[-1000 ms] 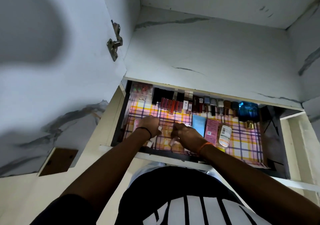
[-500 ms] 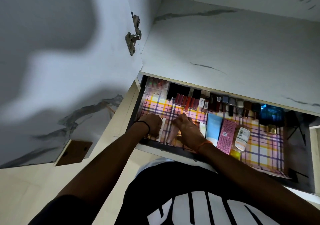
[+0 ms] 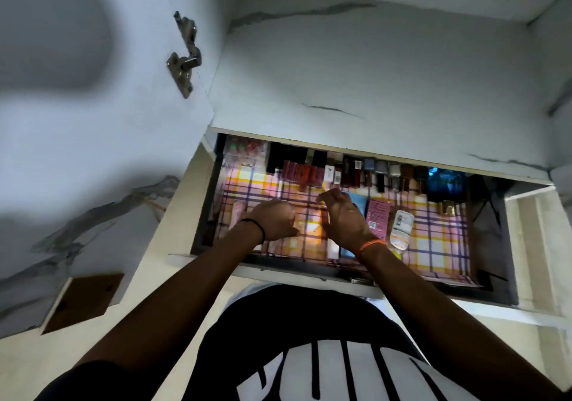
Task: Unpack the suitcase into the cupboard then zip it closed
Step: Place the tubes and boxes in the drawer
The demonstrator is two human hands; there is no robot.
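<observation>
The cupboard drawer (image 3: 309, 266) is pulled out, lined with a checked sheet (image 3: 439, 246). Both my hands are inside it. My left hand (image 3: 272, 221) hovers over pale tubes near the front, fingers curled under; whether it holds anything is hidden. My right hand (image 3: 343, 218) is raised a little above the liner with loosely bent fingers and nothing visible in it. Beside it lie a blue box (image 3: 356, 202), a pink box (image 3: 378, 218) and a clear bottle (image 3: 400, 229). A row of lipsticks (image 3: 303, 173) lines the back. The suitcase is out of view.
The cupboard door (image 3: 93, 153) stands open on the left, with a metal hinge (image 3: 185, 57). A marbled shelf panel (image 3: 371, 75) overhangs the drawer's back. A blue packet (image 3: 445, 181) and a gold-capped bottle (image 3: 447, 207) sit at the drawer's right end.
My right hand has lifted off the items it was pressing and its fingers have risen. My left hand has shifted slightly. The camera has moved closer to the drawer.
</observation>
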